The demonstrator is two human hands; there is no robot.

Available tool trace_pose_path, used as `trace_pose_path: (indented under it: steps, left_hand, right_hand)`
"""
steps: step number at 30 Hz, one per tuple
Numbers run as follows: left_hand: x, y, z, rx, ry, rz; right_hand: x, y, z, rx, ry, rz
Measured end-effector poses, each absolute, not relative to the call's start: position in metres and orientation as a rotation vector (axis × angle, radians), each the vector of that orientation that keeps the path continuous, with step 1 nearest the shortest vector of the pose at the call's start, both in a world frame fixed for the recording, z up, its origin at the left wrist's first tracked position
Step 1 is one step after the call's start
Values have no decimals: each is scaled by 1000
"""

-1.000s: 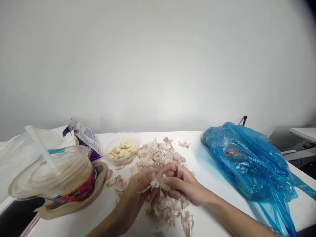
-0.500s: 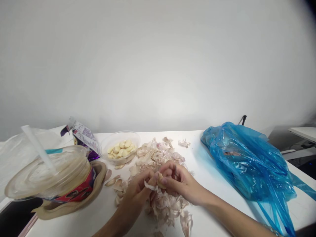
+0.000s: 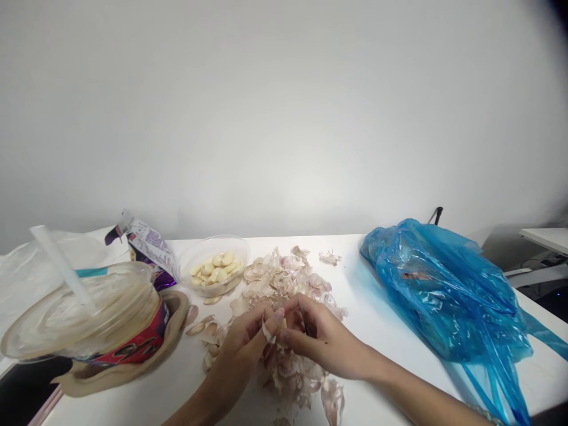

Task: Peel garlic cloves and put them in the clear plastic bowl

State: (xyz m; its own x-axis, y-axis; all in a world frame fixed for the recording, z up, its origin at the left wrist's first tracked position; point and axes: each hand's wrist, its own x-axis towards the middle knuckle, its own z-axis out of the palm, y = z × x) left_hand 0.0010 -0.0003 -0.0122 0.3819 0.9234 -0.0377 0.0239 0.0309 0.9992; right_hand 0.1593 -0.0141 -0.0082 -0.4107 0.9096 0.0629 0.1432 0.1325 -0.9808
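Observation:
My left hand (image 3: 245,341) and my right hand (image 3: 322,336) meet over a heap of garlic skins (image 3: 306,371). Between their fingertips is a garlic clove (image 3: 283,325), mostly covered by the fingers, with a loose flap of skin hanging at the left thumb. Both hands are closed in a pinch on it. A thin dark sliver shows among the curled right fingers, too small to name. Left of my left hand lie several unpeeled garlic cloves (image 3: 208,331). Behind them, a clear plastic bowl (image 3: 242,242) holds peeled garlic cloves (image 3: 217,269).
On the left stands a lidded drink cup (image 3: 137,343) with a white straw, in a brown cardboard carrier (image 3: 177,313). A purple and white snack packet (image 3: 151,245) is behind it. A blue plastic bag (image 3: 444,290) covers the right side of the white table (image 3: 373,331).
Both hands have shifted slightly left and down with the clove, which is now more hidden by the fingers. The view has turned a little; the bowl and bag stay put.

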Motion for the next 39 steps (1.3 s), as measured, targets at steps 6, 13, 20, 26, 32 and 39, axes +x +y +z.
trace_pose_path:
  steps: [6, 13, 20, 26, 32, 39]
  left_hand:
    - [2, 1, -12, 1339, 947, 869]
    - [3, 0, -7, 1394, 970, 862]
    - [2, 0, -12, 1286, 902, 884]
    - [-4, 1, -20, 1144, 723, 883]
    - [-2, 0, -17, 994, 588, 876]
    - [-4, 2, -21, 1111, 584, 892]
  right_hand:
    - [159, -13, -5, -1056, -1725, 1309]
    - [160, -12, -6, -1051, -1737, 1280]
    - [159, -12, -6, -1033, -1661, 1350]
    - [158, -11, -8, -987, -1587, 1435]
    - [158, -11, -10, -967, -1567, 1462]
    - [158, -12, -8, -963, -1591, 1460]
